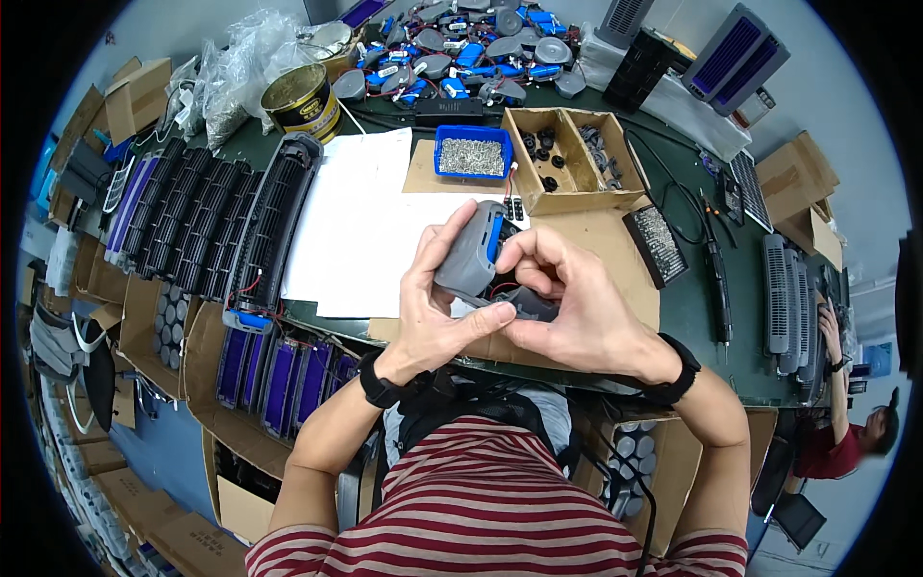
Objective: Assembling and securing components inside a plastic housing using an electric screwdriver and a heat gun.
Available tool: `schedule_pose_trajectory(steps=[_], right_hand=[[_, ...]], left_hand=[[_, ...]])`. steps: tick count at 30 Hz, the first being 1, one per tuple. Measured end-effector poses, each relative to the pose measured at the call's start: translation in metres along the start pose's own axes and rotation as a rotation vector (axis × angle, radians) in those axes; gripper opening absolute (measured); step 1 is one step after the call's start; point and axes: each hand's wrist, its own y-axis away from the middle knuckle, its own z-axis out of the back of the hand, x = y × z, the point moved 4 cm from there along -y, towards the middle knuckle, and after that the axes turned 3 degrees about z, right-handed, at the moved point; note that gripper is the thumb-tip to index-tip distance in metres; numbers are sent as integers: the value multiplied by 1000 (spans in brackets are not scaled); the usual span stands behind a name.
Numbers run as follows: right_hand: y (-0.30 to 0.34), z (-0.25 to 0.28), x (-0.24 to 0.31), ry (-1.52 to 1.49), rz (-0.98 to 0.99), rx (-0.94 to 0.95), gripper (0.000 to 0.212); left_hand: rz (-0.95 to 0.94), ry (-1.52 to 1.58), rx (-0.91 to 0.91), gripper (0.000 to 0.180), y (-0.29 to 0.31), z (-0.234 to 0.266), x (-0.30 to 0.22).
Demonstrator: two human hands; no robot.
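My left hand [433, 298] is closed around a grey plastic housing [468, 252], its thumb stretched across the near side. A strip of something blue shows along the housing's right edge, with thin red wire below it. Close against it, my right hand [586, 303] has its fingers curled, thumb and palm on a darker grey part [532, 304] at the housing's lower right. Whether the two parts are joined is hidden by the fingers. Just beyond the hands lies a small black part with button-like spots [514, 209].
Beyond are a blue tray of screws [471, 157], a divided cardboard box [548, 197], a black screw box [658, 245] and an electric screwdriver [717, 279]. Black slatted units [207, 226] line the left. Blue-and-grey parts [471, 56] heap up behind. A co-worker's hand [830, 327] reaches in at right.
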Motion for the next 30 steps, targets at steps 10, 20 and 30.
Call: schedule_pose_trajectory(steps=[10, 20, 30], right_hand=[[11, 82, 68, -438, 62, -199, 29], [20, 110, 79, 340, 380, -178, 49], [43, 141, 51, -123, -238, -111, 61]], left_hand=[[-619, -753, 67, 69, -51, -18, -136], [-716, -671, 187, 60, -65, -97, -124], [-455, -505, 413, 123, -68, -127, -64]])
